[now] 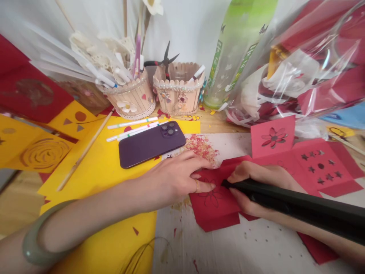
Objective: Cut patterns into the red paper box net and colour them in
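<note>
A red card cut-out with folded flaps lies on the work surface, a flower outline drawn on its near-left panel. My left hand presses on this panel, fingers stretched out across it and one wearing a ring. Gripped in my right hand is a thick black pen-shaped tool; its tip is by the flower outline, hidden behind my fingers. On the other panels, a cut-out flower and cut-out stars show.
A purple phone lies on yellow paper beside white pens. Behind stand two craft-stick baskets, one holding pliers, and a green bottle. Clear plastic bags crowd the right; paper shavings litter the surface.
</note>
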`<action>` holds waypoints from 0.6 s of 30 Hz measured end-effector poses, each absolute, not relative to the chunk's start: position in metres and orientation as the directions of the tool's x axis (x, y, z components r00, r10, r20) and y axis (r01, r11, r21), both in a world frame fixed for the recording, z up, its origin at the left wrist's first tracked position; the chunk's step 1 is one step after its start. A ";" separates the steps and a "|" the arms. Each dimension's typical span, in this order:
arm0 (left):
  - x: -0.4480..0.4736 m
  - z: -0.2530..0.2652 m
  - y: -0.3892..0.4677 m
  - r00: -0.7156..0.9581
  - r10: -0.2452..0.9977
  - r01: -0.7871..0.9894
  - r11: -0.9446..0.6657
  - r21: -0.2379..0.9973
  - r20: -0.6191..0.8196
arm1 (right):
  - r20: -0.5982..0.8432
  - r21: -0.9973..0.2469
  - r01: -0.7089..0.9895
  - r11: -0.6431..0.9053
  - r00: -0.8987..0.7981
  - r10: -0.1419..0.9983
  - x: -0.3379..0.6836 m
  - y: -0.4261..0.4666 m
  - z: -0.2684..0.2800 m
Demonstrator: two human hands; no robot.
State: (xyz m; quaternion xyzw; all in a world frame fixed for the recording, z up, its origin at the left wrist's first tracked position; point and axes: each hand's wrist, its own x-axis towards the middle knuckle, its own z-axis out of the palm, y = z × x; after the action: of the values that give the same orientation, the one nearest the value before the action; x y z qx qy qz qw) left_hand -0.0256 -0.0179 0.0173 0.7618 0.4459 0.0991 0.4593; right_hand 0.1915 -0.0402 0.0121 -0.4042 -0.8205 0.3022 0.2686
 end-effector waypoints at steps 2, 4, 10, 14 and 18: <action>-0.026 0.016 -0.018 0.597 0.770 0.589 -0.231 0.775 -0.224 | 0.234 -0.682 0.491 0.542 -0.556 0.797 0.191 -0.040 0.014; -0.025 0.015 -0.017 0.618 0.761 0.578 -0.269 0.770 -0.198 | 0.254 -0.651 0.490 0.579 -0.578 0.775 0.190 -0.040 0.015; -0.025 0.012 -0.016 0.616 0.763 0.598 -0.288 0.748 -0.199 | 0.344 -0.591 0.406 0.697 -0.655 0.673 0.193 -0.039 0.014; -0.029 0.009 -0.016 0.723 0.691 0.519 -0.560 0.646 0.018 | 0.249 -0.598 0.456 0.659 -0.676 0.693 0.195 -0.044 0.014; -0.030 0.011 -0.019 0.764 0.631 0.497 -0.709 0.500 0.135 | 0.248 -0.596 0.475 0.648 -0.659 0.711 0.192 -0.053 0.016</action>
State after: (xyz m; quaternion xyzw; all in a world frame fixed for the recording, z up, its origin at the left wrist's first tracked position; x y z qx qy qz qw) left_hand -0.0297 -0.0186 0.0107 0.9123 0.3090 0.1495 0.2234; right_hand 0.1922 -0.0528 0.0155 -0.3382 -0.8761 0.2483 0.2373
